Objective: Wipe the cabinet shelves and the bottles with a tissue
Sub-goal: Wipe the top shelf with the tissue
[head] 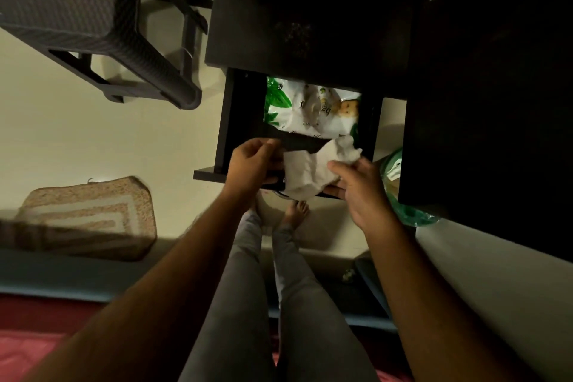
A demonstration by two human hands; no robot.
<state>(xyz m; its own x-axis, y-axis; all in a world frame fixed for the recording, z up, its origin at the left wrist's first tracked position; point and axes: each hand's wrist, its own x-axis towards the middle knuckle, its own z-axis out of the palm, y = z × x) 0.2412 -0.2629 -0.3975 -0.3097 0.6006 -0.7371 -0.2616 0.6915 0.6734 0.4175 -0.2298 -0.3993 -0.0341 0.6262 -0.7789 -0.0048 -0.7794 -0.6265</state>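
— White tissue point(305, 172), centre of the frame: who holds it?

— Both of mine. My left hand point(251, 164) pinches its near edge; my right hand point(361, 192) curls round its far side, I'd guess to spread it before wiping.

— Where's it from?

— Likely the wipes pack point(310, 105) lying in the open dark drawer point(228, 121) just above (handy there). Stool point(93, 25) stands upper left; mat point(90, 217) lies lower left.
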